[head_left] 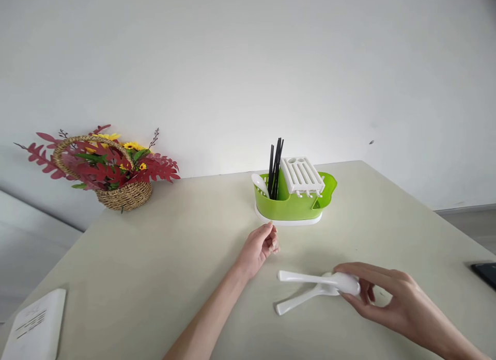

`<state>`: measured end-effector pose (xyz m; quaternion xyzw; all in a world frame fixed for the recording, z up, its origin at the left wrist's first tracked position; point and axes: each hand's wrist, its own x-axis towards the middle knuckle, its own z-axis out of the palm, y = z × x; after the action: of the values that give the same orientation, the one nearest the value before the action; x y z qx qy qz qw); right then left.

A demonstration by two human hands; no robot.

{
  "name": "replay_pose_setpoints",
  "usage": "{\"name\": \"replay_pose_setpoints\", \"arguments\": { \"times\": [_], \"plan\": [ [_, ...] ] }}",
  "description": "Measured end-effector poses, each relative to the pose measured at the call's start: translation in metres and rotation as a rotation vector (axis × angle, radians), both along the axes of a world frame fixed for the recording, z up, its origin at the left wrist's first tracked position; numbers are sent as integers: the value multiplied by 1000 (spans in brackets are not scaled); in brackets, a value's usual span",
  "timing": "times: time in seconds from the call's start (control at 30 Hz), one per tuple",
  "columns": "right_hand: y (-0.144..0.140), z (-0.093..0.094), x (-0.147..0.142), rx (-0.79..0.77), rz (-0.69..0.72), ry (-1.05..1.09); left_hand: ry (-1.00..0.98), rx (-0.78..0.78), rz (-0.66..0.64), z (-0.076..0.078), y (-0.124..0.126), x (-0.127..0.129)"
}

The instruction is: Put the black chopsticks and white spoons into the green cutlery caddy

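Note:
My right hand (382,295) grips a white plastic spoon (310,278) by its bowl, handle pointing left, just above the table. A second white spoon (298,301) lies on the table beneath it. My left hand (259,246) hovers with curled fingers and nothing in it, just in front of a green cutlery drainer (290,205). The drainer holds black chopsticks (276,166), a white spoon (260,184) and a white slotted insert (302,175).
A wicker basket of red leaves and yellow flowers (110,169) stands at the back left of the beige table (155,256). A white booklet (36,329) lies at the front left corner. A dark flat device (486,271) sits at the right edge.

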<state>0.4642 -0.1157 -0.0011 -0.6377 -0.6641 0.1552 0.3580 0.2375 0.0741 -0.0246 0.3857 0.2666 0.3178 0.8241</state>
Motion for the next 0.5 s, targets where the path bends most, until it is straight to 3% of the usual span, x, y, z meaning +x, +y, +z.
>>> {"name": "replay_pose_setpoints", "arguments": {
  "times": [0.3,0.5],
  "plan": [
    [14,29,-4,52,-165,10,27,-6,15,3,0,-2],
    [35,43,-17,27,-168,-34,57,162,-103,2,-3,-2]
  ]
}}
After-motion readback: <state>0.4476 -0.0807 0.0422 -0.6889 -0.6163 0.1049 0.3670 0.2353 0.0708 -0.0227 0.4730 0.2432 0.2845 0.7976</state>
